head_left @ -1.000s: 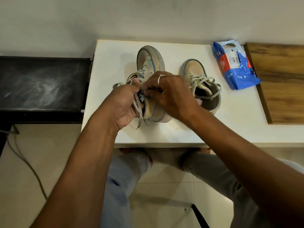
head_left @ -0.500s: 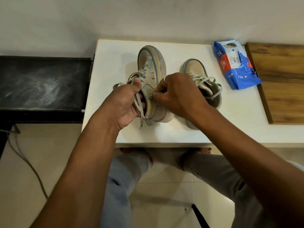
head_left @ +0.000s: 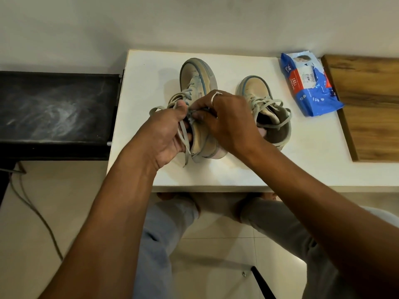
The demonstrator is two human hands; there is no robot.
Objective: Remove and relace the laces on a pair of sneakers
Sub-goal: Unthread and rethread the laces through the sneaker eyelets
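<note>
Two beige sneakers with pale blue trim stand on a white table point(head_left: 302, 169). The left sneaker point(head_left: 197, 78) is tipped on its side, toe pointing away. My left hand point(head_left: 168, 134) grips its collar and a pale grey lace point(head_left: 184, 134), whose end hangs down toward the table. My right hand point(head_left: 226, 117), a ring on one finger, pinches the lace at the upper eyelets. The right sneaker point(head_left: 259, 91) stands upright beside my right hand, its lace point(head_left: 269, 104) loosely threaded and looping over the opening.
A blue wipes packet point(head_left: 308, 87) lies at the table's far right, next to a wooden board point(head_left: 367, 104). A black bench point(head_left: 54, 111) adjoins the table on the left. My knees show below the front edge, and a cable point(head_left: 32, 208) runs across the floor.
My right hand has shifted left and up from the sneaker's side to the upper eyelets, meeting my left thumb. The left hand and both sneakers stay nearly where they were.
</note>
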